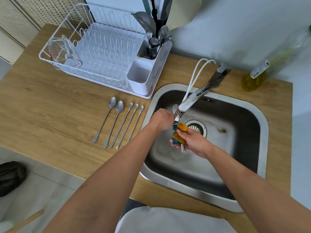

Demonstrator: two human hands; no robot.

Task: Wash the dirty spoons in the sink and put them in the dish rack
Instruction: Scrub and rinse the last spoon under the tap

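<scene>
Right hand (pixel 191 140): fingers (pixel 181 132) curled round a folded sponge (pixel 180 132), yellow side out, blue scourer inside. The sponge wraps a spoon (pixel 183 148); only the handle end shows, poking out below the hand.

Left hand (pixel 162 119): just left of the sponge, under the tap (pixel 186 103). Its fingers are turned away from the camera; cannot tell whether they grip anything. A spoon bowl (pixel 175 107) shows just past this hand, beside the spout; whether it belongs to the wrapped spoon is unclear.

Both hands are over the sink (pixel 262 125), near the drain (pixel 196 126).

Left of the left hand, on the tabletop (pixel 50 106): five spoons (pixel 120 121) in a row, bowls pointing away, close together, handles fanned slightly. The rightmost is partly hidden by the left forearm.

Beyond the row: white rack (pixel 101 47), a glass jug (pixel 64 51) at its far-left end, a cutlery caddy (pixel 146 73) on its sink side. Rear compartment holds utensils (pixel 151 31) upright.

Far right of the right hand, behind the sink: yellow bottle (pixel 254 78).
</scene>
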